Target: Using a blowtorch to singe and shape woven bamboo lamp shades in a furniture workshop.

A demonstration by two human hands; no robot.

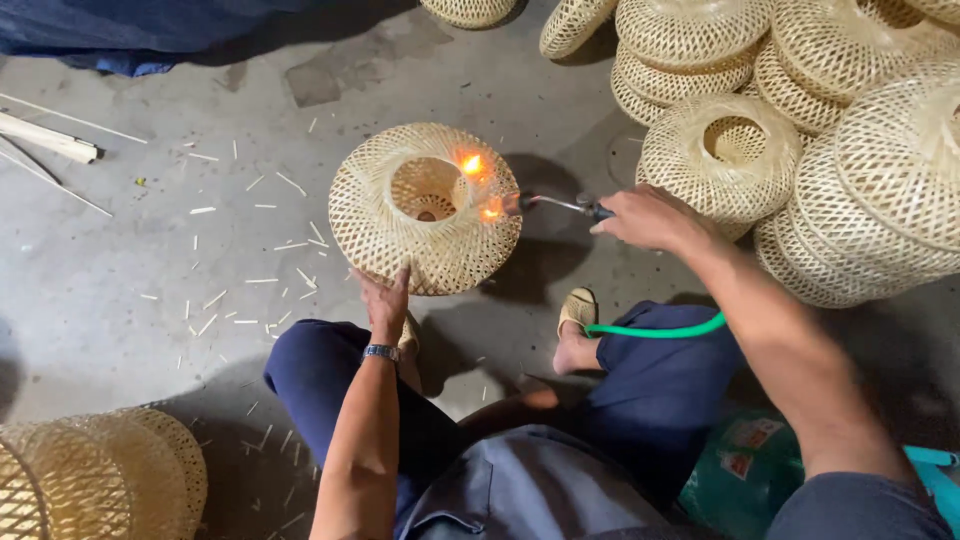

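My right hand point(650, 217) hides the gas torch point(560, 204) handle, grip clamped around it; its green hose point(655, 330) vanishes behind my knee. Grey concrete floor point(150, 270), littered with bamboo splinters. The woven bamboo shade point(425, 208) stands on edge there, opening toward me, flames licking its right side. My left hand point(385, 300) steadies its lower rim, fingers spread.

A pile of woven bamboo shades point(800, 110) occupies the upper right. More woven shades point(100, 480) sit lower left. Bamboo splinters point(240, 280) litter the concrete floor point(120, 260). Blue tarpaulin point(130, 35) lies upper left.
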